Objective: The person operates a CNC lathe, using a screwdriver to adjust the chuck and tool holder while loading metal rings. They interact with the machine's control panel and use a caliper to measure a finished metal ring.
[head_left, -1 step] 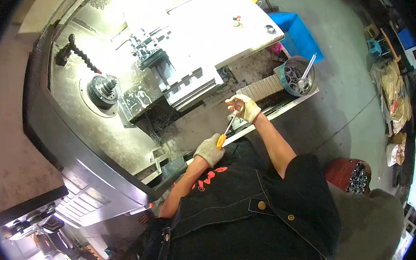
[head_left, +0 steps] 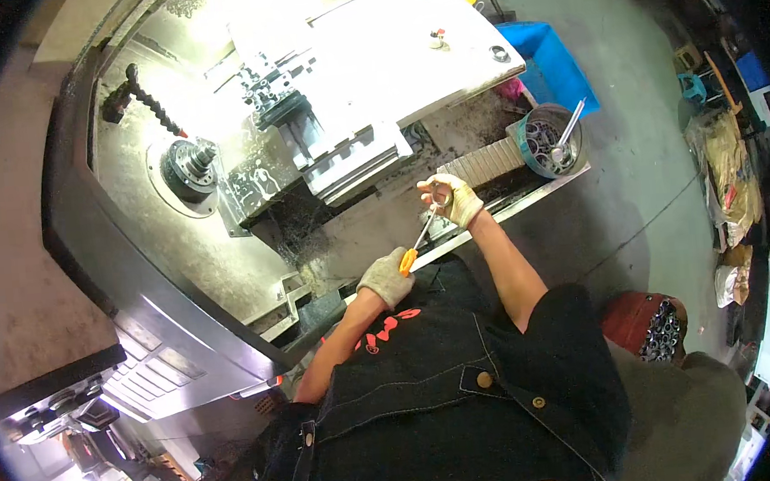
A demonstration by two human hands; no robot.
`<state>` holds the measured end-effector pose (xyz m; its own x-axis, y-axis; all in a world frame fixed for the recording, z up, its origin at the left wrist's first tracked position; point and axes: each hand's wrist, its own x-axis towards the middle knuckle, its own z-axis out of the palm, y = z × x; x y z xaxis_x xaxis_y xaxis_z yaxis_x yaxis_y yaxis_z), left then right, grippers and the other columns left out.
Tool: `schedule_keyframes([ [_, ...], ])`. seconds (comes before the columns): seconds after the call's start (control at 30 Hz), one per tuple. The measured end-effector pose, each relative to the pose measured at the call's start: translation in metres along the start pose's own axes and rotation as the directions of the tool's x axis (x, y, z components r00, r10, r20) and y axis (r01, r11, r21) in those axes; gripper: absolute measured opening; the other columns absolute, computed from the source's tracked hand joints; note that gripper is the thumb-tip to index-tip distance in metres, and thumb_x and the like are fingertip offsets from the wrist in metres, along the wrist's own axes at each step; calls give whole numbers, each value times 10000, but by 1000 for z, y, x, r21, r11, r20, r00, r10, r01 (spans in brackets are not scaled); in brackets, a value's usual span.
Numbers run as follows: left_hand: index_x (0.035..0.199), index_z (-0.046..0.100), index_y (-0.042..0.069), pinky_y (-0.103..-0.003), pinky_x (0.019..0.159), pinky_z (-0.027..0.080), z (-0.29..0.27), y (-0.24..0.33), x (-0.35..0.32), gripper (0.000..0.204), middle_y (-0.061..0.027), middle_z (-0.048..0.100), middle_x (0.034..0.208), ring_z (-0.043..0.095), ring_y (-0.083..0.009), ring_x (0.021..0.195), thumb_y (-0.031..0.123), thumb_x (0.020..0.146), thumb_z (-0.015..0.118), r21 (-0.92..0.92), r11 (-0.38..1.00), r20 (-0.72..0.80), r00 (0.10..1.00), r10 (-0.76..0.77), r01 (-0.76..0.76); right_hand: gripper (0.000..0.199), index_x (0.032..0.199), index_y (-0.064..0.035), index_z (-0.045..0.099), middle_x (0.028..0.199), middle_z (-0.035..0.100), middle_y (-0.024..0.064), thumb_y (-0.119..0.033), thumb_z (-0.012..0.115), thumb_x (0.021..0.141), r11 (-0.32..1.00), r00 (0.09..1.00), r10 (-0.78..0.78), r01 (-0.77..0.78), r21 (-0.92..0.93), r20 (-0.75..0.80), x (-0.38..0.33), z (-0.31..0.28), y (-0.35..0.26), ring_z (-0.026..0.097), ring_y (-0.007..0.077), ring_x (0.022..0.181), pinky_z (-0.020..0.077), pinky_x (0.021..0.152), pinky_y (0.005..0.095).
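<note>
Left hand (head_left: 385, 277), gloved, grips the orange handle of a screwdriver (head_left: 420, 239). Right hand (head_left: 454, 199), gloved, pinches its metal tip beside the lathe (head_left: 244, 170).

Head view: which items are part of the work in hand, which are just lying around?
In hand:
- orange-handled screwdriver, handle in the gloved left hand
- small metal part, too small to identify, pinched in the gloved right hand at the screwdriver's tip

Lying about:
- round grey bucket of metal parts
- blue plastic bin
- lathe chuck
- red crate of metal pieces

What the right hand (head_left: 456, 200) pinches is too small to tell.
</note>
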<state>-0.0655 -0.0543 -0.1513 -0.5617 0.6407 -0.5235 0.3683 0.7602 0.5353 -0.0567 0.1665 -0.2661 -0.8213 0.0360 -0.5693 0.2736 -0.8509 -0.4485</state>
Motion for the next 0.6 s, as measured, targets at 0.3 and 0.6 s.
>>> schedule_keyframes([
  [0.3,965,507,53,-450,697,455,6,-13,4,293,-230,593,831,562,-407,820,161,701,575,-15,1000,-61,998,-1,0,260,1047,-63,520,1148,534,146,-189,578,827,958,991,28,-64,279,134,-22,-2,-11,571,310,991,537,690,349],
  [0.6,971,519,54,-442,686,456,6,-3,1,291,-213,597,815,569,-396,805,145,705,594,-45,995,-55,995,83,-85,269,1050,-66,543,881,637,129,-270,504,880,994,994,-113,113,-7,-2,-20,-43,-26,521,125,507,373,356,190],
])
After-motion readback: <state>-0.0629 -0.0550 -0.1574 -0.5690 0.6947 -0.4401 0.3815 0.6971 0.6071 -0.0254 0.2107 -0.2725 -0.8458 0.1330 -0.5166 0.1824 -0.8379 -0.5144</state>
